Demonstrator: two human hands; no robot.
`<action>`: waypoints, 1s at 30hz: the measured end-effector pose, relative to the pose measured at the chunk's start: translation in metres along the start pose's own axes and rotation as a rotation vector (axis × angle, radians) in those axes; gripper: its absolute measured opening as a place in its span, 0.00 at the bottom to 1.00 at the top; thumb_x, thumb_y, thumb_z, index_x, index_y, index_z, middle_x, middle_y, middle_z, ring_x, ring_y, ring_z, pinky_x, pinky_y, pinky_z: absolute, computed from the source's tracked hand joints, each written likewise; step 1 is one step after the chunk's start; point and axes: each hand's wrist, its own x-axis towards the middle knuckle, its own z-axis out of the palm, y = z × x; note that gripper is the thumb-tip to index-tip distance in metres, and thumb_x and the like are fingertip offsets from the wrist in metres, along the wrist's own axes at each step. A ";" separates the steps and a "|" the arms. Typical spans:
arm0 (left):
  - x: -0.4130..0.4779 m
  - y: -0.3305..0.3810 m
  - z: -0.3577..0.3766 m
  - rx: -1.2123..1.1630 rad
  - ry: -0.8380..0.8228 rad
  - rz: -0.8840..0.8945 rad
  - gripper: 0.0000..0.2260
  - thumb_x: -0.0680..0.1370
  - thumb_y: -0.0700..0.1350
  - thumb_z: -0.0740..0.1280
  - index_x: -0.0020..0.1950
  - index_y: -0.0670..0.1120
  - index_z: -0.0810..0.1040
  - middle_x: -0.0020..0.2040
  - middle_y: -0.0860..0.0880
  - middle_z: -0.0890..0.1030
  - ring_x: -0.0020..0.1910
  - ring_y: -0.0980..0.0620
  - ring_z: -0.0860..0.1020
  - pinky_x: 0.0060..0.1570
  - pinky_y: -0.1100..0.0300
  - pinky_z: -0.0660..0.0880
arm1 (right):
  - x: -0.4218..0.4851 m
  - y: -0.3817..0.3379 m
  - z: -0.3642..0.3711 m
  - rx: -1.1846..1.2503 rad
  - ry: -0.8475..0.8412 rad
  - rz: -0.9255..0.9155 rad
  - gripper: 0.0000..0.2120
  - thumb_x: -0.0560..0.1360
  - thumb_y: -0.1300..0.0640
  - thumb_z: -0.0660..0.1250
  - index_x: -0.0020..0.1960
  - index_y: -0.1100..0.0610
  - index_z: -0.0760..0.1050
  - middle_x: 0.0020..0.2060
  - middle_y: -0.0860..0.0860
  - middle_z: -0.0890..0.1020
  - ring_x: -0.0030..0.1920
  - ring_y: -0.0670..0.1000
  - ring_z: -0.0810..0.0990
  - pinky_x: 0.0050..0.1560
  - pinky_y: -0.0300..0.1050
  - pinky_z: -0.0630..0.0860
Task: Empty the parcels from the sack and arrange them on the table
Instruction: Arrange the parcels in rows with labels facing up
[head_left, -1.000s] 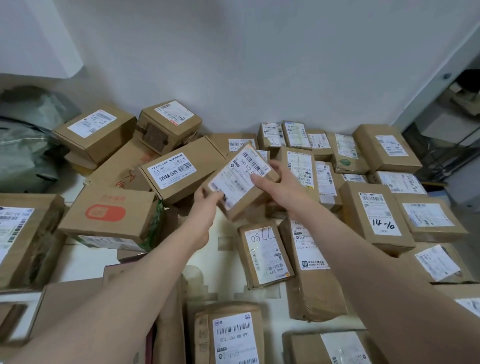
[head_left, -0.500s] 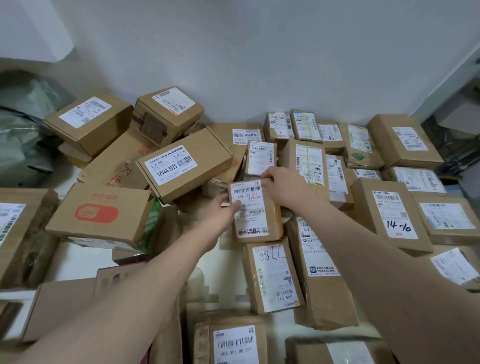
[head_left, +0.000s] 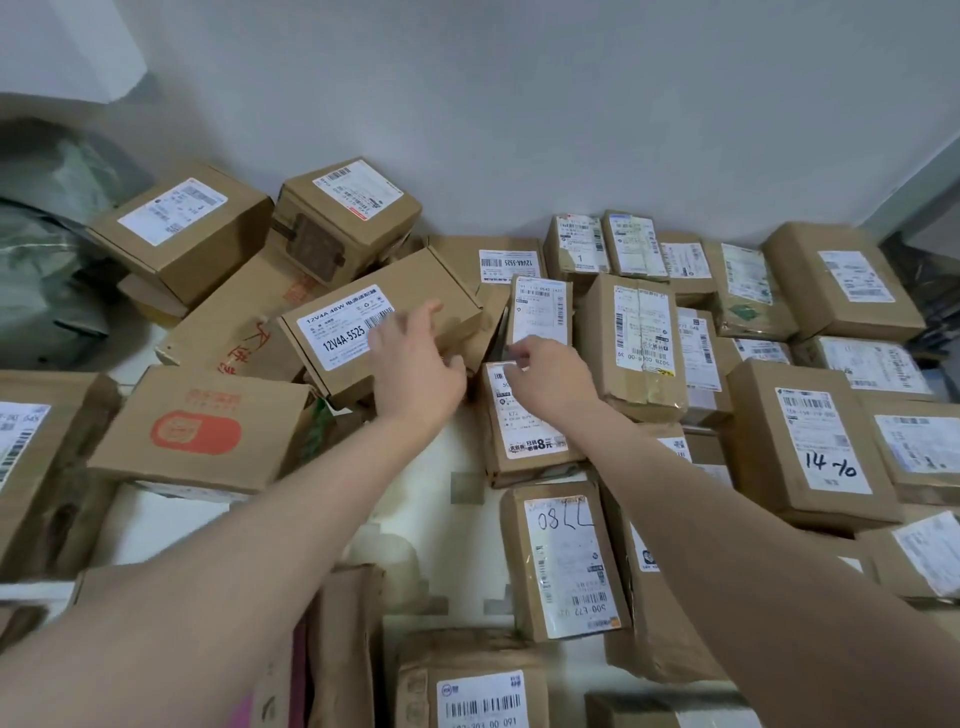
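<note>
Both arms are stretched out over a white bench (head_left: 171, 525) that's pretty much buried in brown cardboard parcels, each with a white shipping label. The left hand (head_left: 415, 371) is over the corner of the box marked 12V4A-5525 (head_left: 379, 325), which sits tilted on top of other boxes. Its fingers are spread loose and not gripping anything; whether the palm actually touches the box is hard to say.

The right hand (head_left: 545, 379) rests on the top end of a small parcel with an "8元" sticker (head_left: 524, 421), fingers curled in narrow at its upper edge, pinching or pressing there, can't really tell which. That parcel lies flat in the middle of the bench, label up, in line with the one scribbled "08LL" (head_left: 563, 561) just below it and a slim parcel (head_left: 540, 312) just above it.

On the right, the parcels sit in fairly tidy rows, including a box with "14-10" written on it (head_left: 810, 441). The left side is a jumbled heap. A grey-green sack (head_left: 47, 270) slumps at the far left against the wall.
</note>
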 end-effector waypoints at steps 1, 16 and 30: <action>0.010 -0.001 -0.007 0.051 0.027 0.012 0.29 0.72 0.44 0.71 0.71 0.51 0.67 0.66 0.43 0.68 0.66 0.43 0.63 0.66 0.54 0.63 | 0.003 -0.007 -0.001 0.111 -0.018 0.036 0.17 0.79 0.54 0.62 0.67 0.54 0.72 0.59 0.52 0.79 0.59 0.54 0.77 0.56 0.49 0.76; 0.058 -0.032 -0.044 0.580 -0.286 0.003 0.63 0.57 0.65 0.78 0.78 0.54 0.39 0.73 0.41 0.54 0.74 0.39 0.52 0.72 0.33 0.41 | 0.018 -0.043 0.022 0.602 0.078 0.193 0.35 0.72 0.32 0.60 0.72 0.51 0.63 0.65 0.51 0.74 0.64 0.54 0.74 0.64 0.54 0.72; 0.018 0.003 -0.066 -0.022 -0.301 0.045 0.25 0.80 0.61 0.57 0.74 0.51 0.65 0.67 0.48 0.74 0.64 0.46 0.73 0.60 0.52 0.71 | -0.035 -0.013 -0.054 0.589 -0.111 -0.113 0.20 0.75 0.44 0.69 0.66 0.45 0.71 0.59 0.46 0.79 0.55 0.45 0.80 0.57 0.45 0.78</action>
